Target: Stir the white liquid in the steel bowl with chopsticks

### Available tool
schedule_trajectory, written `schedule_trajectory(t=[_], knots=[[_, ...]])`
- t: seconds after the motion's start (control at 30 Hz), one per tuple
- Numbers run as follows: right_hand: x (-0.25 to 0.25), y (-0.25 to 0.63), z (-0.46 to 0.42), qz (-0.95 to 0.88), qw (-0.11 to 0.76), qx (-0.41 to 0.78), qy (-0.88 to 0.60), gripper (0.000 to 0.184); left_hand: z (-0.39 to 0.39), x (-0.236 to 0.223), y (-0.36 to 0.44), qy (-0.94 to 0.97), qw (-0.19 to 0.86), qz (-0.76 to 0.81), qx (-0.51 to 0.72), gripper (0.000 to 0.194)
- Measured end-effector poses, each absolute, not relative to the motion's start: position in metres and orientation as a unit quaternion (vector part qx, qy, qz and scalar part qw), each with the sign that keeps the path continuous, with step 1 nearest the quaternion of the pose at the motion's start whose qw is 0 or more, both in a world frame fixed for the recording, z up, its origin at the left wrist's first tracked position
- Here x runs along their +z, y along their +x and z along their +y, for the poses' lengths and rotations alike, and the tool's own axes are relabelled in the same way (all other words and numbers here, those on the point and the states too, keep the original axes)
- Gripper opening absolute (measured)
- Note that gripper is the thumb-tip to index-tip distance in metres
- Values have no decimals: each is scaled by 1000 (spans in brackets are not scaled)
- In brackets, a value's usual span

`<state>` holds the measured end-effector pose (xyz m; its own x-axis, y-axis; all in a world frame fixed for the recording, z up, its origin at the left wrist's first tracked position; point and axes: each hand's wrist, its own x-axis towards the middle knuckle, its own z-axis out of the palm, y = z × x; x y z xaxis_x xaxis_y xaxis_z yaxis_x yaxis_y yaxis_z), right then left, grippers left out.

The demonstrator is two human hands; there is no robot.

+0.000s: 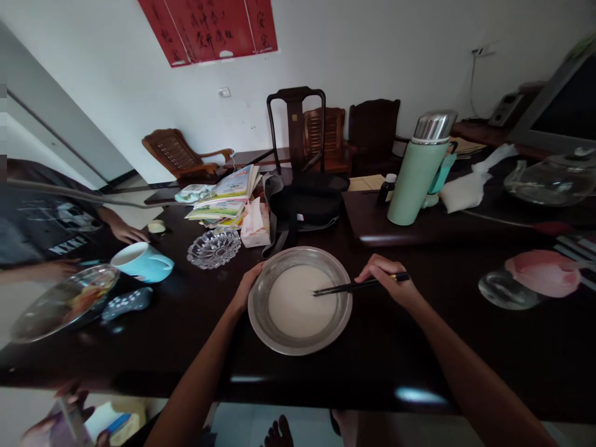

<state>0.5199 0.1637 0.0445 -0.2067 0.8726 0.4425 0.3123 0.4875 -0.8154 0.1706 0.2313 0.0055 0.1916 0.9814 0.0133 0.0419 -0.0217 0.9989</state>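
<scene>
A metal bowl (pixel 261 332) stands on the dark table in front of me, with a milky white liquid (pixel 298 310) inside. My left hand (pixel 249 287) holds the bowl's left rim; its fingertips are partly hidden behind the edge. In my right hand (pixel 385 277), closed just right of the bowl, is a pair of black chopsticks (pixel 347 287). They reach over the right rim, and their tips dip into the liquid near its middle.
Left lie a blue mug (pixel 144 262), a metal basin (pixel 35 320) and a glass dish (pixel 214 248); a person (pixel 51 211) sits beyond. Behind the bowl are a tissue pack (pixel 256 223), books (pixel 228 195) and a black bag (pixel 302 202). Right are a green thermos (pixel 416 180) and a jar (pixel 505 288).
</scene>
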Motion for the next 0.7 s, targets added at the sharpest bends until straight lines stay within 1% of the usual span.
schedule_trajectory(t=[0.1, 0.2, 0.27, 0.4, 0.47, 0.53, 0.6, 0.7], knots=[[45, 518, 162, -726, 471, 318, -387, 33, 231, 7, 171, 568, 529, 452, 439, 45], [46, 508, 160, -770, 432, 307, -355, 27, 233, 5, 169, 572, 525, 450, 441, 45], [46, 505, 161, -782, 423, 294, -351, 22, 234, 3, 168, 577, 517, 454, 440, 46], [45, 515, 163, -751, 453, 267, -400, 24, 234, 1, 167, 574, 520, 456, 439, 46], [45, 520, 163, -726, 474, 283, -409, 28, 233, 1, 168, 568, 526, 454, 441, 46], [45, 520, 163, -719, 477, 311, -399, 32, 233, 1, 168, 565, 529, 455, 440, 47], [45, 515, 162, -738, 455, 320, -381, 32, 233, 2, 168, 563, 528, 458, 441, 48], [45, 509, 162, -769, 418, 306, -374, 27, 234, 2, 168, 570, 519, 462, 438, 49]])
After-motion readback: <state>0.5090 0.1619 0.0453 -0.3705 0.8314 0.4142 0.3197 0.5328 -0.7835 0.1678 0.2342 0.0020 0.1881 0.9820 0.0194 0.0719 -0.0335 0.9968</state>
